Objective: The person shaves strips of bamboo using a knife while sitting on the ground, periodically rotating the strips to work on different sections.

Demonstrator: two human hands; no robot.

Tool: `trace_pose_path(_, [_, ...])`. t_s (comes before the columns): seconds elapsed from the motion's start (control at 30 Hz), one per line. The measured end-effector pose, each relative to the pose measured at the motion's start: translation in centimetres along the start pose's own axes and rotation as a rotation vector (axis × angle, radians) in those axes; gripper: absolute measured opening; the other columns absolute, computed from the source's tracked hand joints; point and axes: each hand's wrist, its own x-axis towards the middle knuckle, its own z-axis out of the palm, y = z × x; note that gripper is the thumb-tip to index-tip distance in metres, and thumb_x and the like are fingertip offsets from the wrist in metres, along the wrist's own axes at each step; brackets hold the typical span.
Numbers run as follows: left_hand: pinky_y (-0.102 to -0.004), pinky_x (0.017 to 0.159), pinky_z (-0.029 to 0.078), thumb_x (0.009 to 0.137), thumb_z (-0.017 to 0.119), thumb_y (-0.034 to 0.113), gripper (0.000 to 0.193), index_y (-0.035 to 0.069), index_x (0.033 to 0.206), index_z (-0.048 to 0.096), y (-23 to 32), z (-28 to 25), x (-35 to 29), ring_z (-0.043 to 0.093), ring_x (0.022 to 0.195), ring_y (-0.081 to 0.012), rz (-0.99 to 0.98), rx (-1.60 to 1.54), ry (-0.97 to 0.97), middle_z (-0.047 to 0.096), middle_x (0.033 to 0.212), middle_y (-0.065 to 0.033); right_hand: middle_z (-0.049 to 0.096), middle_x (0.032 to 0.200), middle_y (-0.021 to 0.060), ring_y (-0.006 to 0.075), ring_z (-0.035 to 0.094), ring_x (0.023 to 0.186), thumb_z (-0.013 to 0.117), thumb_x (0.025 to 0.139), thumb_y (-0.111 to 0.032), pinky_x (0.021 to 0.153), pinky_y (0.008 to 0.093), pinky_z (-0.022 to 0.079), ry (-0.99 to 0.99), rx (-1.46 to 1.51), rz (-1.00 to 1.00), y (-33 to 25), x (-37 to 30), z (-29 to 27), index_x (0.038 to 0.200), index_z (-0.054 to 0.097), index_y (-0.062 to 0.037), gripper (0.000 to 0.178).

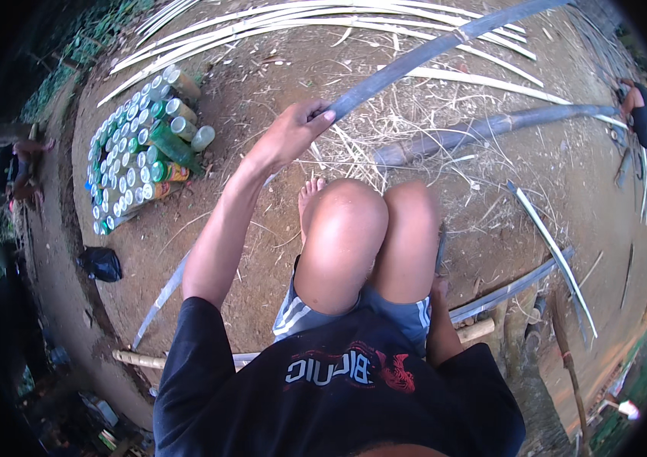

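The left hand pinches 1 bamboo strip that stretches forward-right from it: probably light, springy, best held by its flat faces. The right hand, mostly hidden, I cannot tell.

Bottles near black bag

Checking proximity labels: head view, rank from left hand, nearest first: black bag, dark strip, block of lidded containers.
1. Dark strip: gripped in the left hand.
2. Block of lidded containers: on the ground, left of the hand.
3. Black bag: on the ground, lower left.
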Motion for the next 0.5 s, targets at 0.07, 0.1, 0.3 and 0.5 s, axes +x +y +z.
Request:
trace_pose_path(0.07, [-0.0339, 0.072, 0.043, 0.097, 0.057, 0.028, 0.032, 0.000, 0.111, 0.064, -1.1, 0.8, 1.2, 0.056, 0.080, -0.0154, 0.023, 0.006, -0.065, 0.063, 0.086, -0.0091, 0.067, 0.080, 0.0265, 0.0380, 0.068, 0.081, 0.060, 0.081, -0.045, 0.073, 0.0463, 0.050, 0.043, 0.188, 0.014, -1.7, -1.5, -1.1, 0.090, 0.067, 0.0096, 0.055])
trace_pose_path(0.1, [-0.0342, 0.074, 0.045, 0.096, 0.060, 0.026, 0.031, 0.001, 0.114, 0.065, -0.6, 1.6, 1.3, 0.057, 0.079, -0.0164, 0.053, -0.058, -0.048, 0.065, 0.087, -0.0088, 0.066, 0.075, 0.0236, 0.0351, 0.067, 0.075, 0.061, 0.082, -0.043, 0.068, 0.0444, 0.050, 0.075, 0.251, -0.007, -1.6, -1.4, -0.7, 0.085, 0.067, 0.0084, 0.051])
trace_pose_path(0.3, [-0.0294, 0.073, 0.047, 0.093, 0.065, 0.017, 0.028, -0.002, 0.114, 0.065, -0.2, 4.1, 3.2, 0.060, 0.079, -0.0136, -0.040, -0.165, -0.070, 0.068, 0.088, -0.0081, 0.050, 0.054, 0.0020, 0.0117, 0.048, 0.046, 0.066, 0.085, -0.025, 0.043, 0.0286, 0.037, 0.099, 0.874, -0.065, -8.0, -5.0, -4.2, 0.064, 0.050, -0.0100, 0.030])
trace_pose_path(0.5, [-0.0274, 0.070, 0.049, 0.091, 0.068, 0.017, 0.028, 0.000, 0.113, 0.067, 1.7, 6.2, 4.7, 0.061, 0.076, -0.0119, -0.059, -0.244, -0.092, 0.070, 0.091, -0.0080, 0.061, 0.062, 0.0028, 0.0119, 0.059, 0.053, 0.068, 0.092, -0.022, 0.047, 0.0264, 0.046, 0.026, 1.062, -0.653, -24.2, -5.9, -15.0, 0.085, 0.060, -0.0033, 0.022])
